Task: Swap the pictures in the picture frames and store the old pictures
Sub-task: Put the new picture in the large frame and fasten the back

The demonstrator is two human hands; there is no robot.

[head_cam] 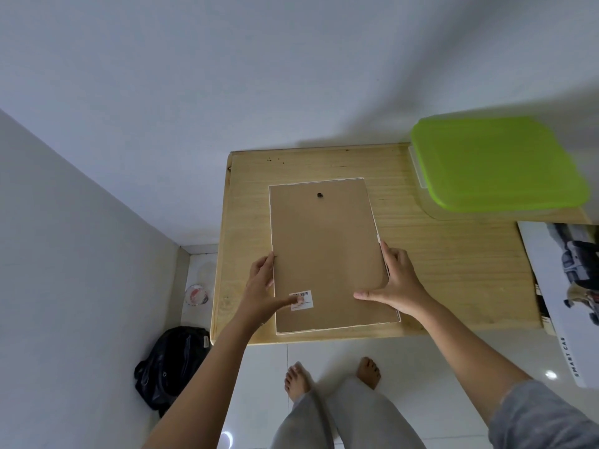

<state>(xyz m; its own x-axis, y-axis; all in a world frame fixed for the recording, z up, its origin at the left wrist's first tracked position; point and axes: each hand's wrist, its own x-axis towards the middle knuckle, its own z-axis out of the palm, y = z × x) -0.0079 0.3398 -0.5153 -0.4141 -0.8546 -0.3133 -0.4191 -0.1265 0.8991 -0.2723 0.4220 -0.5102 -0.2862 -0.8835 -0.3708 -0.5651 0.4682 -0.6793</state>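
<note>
A picture frame (325,247) lies face down on the wooden table (453,270), its brown backing board up, with a small black hanger near the far end and a barcode sticker near me. My left hand (264,293) grips the frame's left edge, thumb on the sticker. My right hand (397,286) holds the right edge, thumb flat on the backing. A printed picture (564,286) showing a car lies at the table's right end and hangs over the front edge.
A clear plastic box with a green lid (496,163) stands at the table's far right corner. The table sits against white walls. A black bag (171,364) and a small round container (196,294) are on the floor at left. My bare feet stand below the table's front edge.
</note>
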